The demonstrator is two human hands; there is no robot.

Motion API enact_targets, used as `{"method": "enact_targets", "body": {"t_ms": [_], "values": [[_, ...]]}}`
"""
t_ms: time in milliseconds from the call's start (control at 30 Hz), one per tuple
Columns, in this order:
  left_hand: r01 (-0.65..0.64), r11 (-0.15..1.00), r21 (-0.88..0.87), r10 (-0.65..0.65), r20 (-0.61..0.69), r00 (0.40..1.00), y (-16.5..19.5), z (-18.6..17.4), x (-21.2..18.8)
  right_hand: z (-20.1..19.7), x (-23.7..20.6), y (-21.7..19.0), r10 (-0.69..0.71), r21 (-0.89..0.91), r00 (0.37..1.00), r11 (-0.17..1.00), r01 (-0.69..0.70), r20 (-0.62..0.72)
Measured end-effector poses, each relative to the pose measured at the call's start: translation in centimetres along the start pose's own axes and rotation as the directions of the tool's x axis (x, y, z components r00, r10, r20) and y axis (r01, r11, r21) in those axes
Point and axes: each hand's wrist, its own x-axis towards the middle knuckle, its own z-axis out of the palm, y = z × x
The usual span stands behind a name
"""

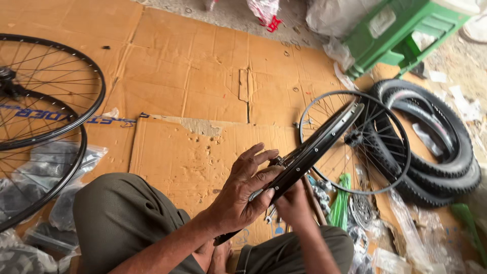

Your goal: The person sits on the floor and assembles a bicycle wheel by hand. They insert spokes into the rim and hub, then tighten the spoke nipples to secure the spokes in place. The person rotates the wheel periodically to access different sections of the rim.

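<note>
Your left hand [243, 195] comes in from the lower left with the wrist bent and the fingers curled over the edge of a black bicycle wheel rim [309, 149], thumb pressed against its near side — a firm grasp. Your right hand [291, 205] sits just beneath the rim, mostly hidden by it; it looks closed around something there, but you cannot tell what. The rim is held edge-on above your lap and slants up and away to the right, its metal smooth and glossy, thin spokes fanning behind it. Your knees, in olive-grey cloth, frame the bottom of the view. Below the rim lie a toothed sprocket [361, 209] and crinkled clear plastic bags [406, 228]. Flat, scuffed brown cardboard [193, 81] covers the ground. To the left rest two more spoked wheels [91, 106]; to the right, knobbly black rubber tyres [446, 137] — stacked. Farthest off stands a green plastic stool [406, 30].
</note>
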Motion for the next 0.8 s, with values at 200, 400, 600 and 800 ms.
{"method": "enact_targets", "body": {"t_ms": [200, 400, 600, 800], "values": [[0.050, 0.999, -0.001, -0.049, -0.168, 0.985, 0.0, -0.6, 0.1, -7.5, 2.7, -0.1, 0.018, 0.115, 0.793, 0.987, -0.111, 0.609], [0.086, 0.981, -0.172, -0.096, -0.050, 0.994, -0.3, -0.6, 0.6, -0.3, 1.3, 1.7, -0.189, 0.309, 0.975, 0.940, 0.146, 0.114], [0.118, 0.977, -0.176, -0.132, -0.067, 0.989, -0.4, -0.9, 1.1, 2.8, -0.2, -0.5, -0.241, 0.204, 0.967, 0.946, 0.253, -0.083], [0.094, 0.979, -0.182, -0.125, -0.170, 0.977, 0.0, 0.0, 0.6, 2.7, 0.3, -5.7, -0.604, -0.605, 0.790, 0.670, 0.431, -0.107]]}}
